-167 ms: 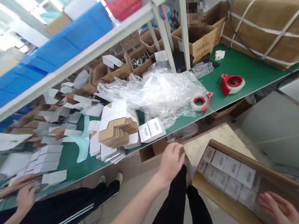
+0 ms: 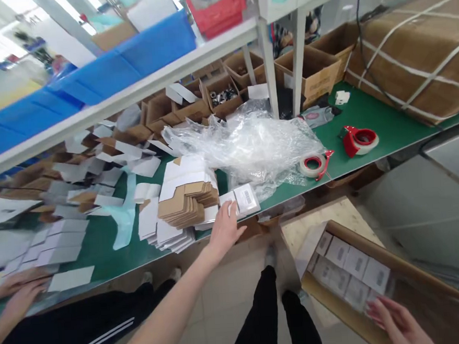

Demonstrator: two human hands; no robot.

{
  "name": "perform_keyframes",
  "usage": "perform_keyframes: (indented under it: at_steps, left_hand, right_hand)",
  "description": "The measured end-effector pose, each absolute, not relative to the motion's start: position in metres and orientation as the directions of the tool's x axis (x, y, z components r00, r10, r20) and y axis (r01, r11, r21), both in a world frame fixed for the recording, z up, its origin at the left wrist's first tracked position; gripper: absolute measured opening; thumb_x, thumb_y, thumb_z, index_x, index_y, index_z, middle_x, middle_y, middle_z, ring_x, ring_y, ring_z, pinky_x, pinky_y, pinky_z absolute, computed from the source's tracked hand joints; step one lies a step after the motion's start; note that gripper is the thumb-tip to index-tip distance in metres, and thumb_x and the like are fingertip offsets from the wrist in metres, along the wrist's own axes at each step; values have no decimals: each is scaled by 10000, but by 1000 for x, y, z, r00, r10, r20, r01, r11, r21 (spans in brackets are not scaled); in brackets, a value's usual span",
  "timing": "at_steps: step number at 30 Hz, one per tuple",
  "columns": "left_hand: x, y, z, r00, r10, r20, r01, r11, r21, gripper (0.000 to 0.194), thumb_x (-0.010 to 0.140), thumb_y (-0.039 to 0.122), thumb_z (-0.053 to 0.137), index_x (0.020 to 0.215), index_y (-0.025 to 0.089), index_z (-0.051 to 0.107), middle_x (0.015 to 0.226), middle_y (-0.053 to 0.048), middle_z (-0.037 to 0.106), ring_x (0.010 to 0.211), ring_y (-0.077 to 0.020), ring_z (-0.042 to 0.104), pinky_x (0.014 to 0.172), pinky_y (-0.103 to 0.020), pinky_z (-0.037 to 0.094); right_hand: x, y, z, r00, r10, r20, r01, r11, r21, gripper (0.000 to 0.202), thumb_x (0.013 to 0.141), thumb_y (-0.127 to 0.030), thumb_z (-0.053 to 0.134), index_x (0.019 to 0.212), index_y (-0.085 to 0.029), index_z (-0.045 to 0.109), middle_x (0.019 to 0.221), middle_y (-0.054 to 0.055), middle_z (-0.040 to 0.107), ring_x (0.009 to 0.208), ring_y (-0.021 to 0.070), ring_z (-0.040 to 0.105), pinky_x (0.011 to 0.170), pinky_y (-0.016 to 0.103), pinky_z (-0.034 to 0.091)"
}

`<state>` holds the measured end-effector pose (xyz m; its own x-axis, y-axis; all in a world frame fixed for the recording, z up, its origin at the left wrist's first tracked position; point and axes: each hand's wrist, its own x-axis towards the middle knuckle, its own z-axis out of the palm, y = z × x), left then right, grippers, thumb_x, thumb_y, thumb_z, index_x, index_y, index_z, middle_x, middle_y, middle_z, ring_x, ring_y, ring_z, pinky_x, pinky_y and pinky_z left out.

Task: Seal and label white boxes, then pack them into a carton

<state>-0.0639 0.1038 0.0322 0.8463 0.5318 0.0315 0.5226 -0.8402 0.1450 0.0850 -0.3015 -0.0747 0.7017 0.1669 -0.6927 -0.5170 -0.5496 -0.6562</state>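
Observation:
My left hand [image 2: 226,225] reaches to the table's front edge. Its fingertips lie on one of two small white boxes [image 2: 247,199] with printed labels, and the thumb sticks out apart. Over the open cardboard carton [image 2: 344,318] at the lower right, my right hand [image 2: 397,321] hangs with loosely bent fingers, seemingly holding nothing. Rows of labelled white boxes [image 2: 356,261] fill the carton's near-left end, close to the right fingertips. Left of my left hand is a stack of flat folded cartons [image 2: 186,196], white outside and brown inside.
Clear plastic bags [image 2: 259,143] and two red tape dispensers [image 2: 359,140] lie on the green table [image 2: 390,111]. A wooden board [image 2: 345,219] is under the carton. At left, a co-worker's hands [image 2: 21,294] handle white boxes. Blue bins [image 2: 127,58] line the shelf above.
My left hand has moved from above my legs up and left onto the small white box. My right hand has shifted left, nearer the boxes in the carton.

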Motion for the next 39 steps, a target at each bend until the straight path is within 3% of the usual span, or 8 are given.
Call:
perform_keyframes:
  at_steps: [8, 11, 16, 20, 27, 30, 34, 39]
  left_hand:
    - [-101, 185, -7, 804, 594, 24, 590, -803, 87, 601, 935, 380, 666, 1474, 194, 474, 1578, -149, 437, 1421, -343, 460, 1169, -604, 387]
    - [-111, 197, -31, 826, 563, 7, 561, -824, 80, 837, 884, 295, 675, 1589, 105, 267, 1658, -230, 303, 1545, -369, 285, 1251, -555, 278]
    - [-115, 206, -53, 862, 507, 13, 500, -855, 137, 953, 898, 317, 586, 1580, -88, 59, 1653, -377, 137, 1580, -450, 93, 1254, -601, 211]
    - [-108, 209, -57, 874, 486, 32, 476, -867, 147, 958, 925, 378, 527, 1584, -89, 12, 1668, -369, 50, 1583, -455, 50, 1247, -626, 193]
    - [-104, 203, -60, 873, 485, 46, 482, -874, 59, 976, 930, 435, 495, 1597, -48, -28, 1686, -333, 21, 1587, -429, 75, 1254, -587, 210]
    - [-103, 204, -68, 871, 489, 56, 486, -872, 56, 999, 935, 487, 485, 1613, 47, -103, 1708, -269, -26, 1591, -412, 75, 1247, -598, 221]
    - [-96, 200, -70, 859, 505, 78, 499, -862, 89, 1023, 916, 525, 498, 1618, 180, -160, 1726, -163, -90, 1588, -407, 95, 1244, -610, 223]
    - [-85, 187, -62, 836, 547, 31, 542, -834, 109, 1041, 907, 550, 527, 1600, 307, -211, 1722, -78, -149, 1599, -362, 55, 1233, -633, 223]
  right_hand:
    - [40, -11, -9, 650, 701, -294, 45, -421, -906, 552, 932, -582, 526, 1296, -170, 576, 1307, 174, 681, 1216, 320, 657, 1085, 485, 505]
    - [23, 89, 4, 652, 723, -229, 119, -397, -910, 678, 887, -540, 657, 1412, -140, 501, 1505, 197, 516, 1455, 372, 415, 1208, 573, 333]
    - [27, 145, 14, 669, 699, -253, 143, -455, -879, 473, 962, -450, 648, 1349, -187, 575, 1408, 115, 579, 1252, 297, 589, 1053, 552, 499]
    - [47, 142, 16, 676, 673, -300, 142, -519, -843, 428, 973, -428, 644, 1315, -175, 597, 1342, 91, 613, 1174, 275, 624, 982, 493, 550]
    - [79, 97, 10, 686, 633, -359, 89, -563, -822, 730, 743, -572, 826, 1307, -190, 564, 1271, 114, 663, 1148, 311, 636, 990, 491, 529]
    - [68, 1, 20, 773, 530, -348, -16, -532, -847, 920, 649, -585, 866, 1404, -240, 470, 1317, 92, 652, 1172, 314, 635, 993, 469, 532]
    - [59, -169, 23, 896, 246, -370, -227, -462, -857, 819, 738, -507, 809, 1415, -239, 433, 1364, 102, 640, 1223, 291, 631, 1068, 433, 499]
    - [111, -307, -52, 792, -366, -488, -553, -768, -323, 855, 715, -617, 767, 1384, -178, 463, 1298, 171, 676, 1181, 349, 661, 1035, 468, 505]
